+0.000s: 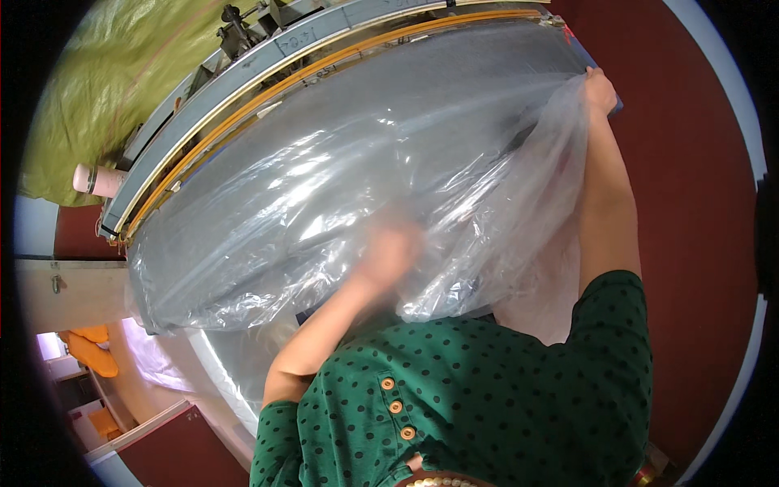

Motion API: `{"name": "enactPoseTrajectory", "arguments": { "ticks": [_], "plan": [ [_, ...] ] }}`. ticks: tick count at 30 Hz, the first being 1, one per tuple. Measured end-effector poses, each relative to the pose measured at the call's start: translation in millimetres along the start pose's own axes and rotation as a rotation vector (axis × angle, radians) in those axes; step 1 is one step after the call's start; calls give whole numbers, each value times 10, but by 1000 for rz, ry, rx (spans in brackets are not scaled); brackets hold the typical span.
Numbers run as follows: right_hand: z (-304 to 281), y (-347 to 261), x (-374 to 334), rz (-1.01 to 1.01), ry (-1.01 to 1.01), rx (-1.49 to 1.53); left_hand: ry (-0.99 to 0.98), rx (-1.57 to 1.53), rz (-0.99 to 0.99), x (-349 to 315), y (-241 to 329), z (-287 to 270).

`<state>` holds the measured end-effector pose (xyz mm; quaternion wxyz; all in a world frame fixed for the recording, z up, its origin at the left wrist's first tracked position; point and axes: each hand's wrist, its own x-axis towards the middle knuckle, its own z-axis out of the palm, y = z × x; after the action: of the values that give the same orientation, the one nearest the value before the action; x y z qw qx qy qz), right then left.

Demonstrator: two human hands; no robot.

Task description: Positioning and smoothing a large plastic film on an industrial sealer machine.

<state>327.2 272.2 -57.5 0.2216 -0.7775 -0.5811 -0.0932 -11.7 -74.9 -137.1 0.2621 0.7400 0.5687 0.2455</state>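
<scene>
The plastic sheet is colourless and see-through, streaked with white glints over the plain grey worktop, which is edged by an orange-yellow strip. The shirt is green with a scatter of black dots, its buttons tan. Around these show a yellow-green cover, a pale pink cylinder, a plain dark red surface and bright orange items.

A pink bottle sits beside a yellow-green tarpaulin. Rounded orange items show at the lower left.
</scene>
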Motion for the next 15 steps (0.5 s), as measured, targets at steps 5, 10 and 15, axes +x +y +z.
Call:
{"name": "enactPoseTrajectory", "arguments": {
  "ticks": [5, 10, 15],
  "plan": [
    [-52, 11, 7, -46, 31, -25, 24, -1185, -235, -403, 549, -779],
    [32, -21, 13, -93, 23, -19, 199, -416, -121, -757, 870, -1518],
    [199, 73, 110, -43, -10, 0, 639, 647, -304, -1403, 530, -1631]
  ]
}}
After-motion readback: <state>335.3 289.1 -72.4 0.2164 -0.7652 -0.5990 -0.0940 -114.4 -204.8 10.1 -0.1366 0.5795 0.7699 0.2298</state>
